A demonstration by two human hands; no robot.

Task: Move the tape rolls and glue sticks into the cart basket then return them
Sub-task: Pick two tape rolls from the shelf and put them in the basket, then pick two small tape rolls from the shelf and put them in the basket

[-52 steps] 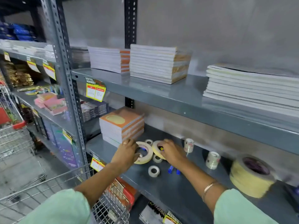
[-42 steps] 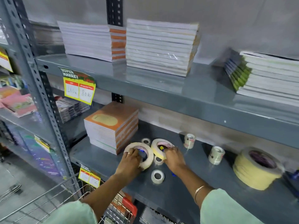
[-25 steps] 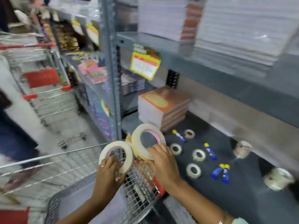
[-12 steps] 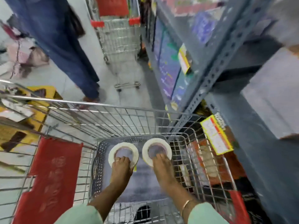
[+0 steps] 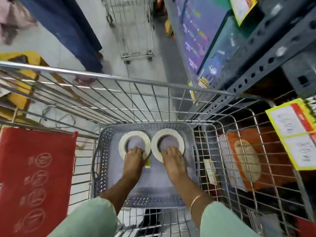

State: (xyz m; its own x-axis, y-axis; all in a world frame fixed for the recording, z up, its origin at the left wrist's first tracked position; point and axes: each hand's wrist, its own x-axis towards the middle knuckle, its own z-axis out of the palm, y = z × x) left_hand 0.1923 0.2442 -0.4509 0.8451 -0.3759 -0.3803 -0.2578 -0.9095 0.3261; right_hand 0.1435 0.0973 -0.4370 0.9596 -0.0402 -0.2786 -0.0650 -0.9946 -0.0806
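Left hand (image 5: 133, 161) and right hand (image 5: 172, 162) reach side by side down into the cart, each with fingers curled over the near rim of one tape roll. The left tape roll (image 5: 134, 144) and the right tape roll (image 5: 167, 142) lie flat, holes upward, edges touching, at the far end of the grey basket (image 5: 100, 168) inside the wire cart (image 5: 171, 106). Each roll sits directly ahead of its own hand, so neither arm is nearer. Whether the grips have slackened cannot be told. Judged next: release, then withdraw straight back and up toward the shelving (image 5: 266, 53) on the right.
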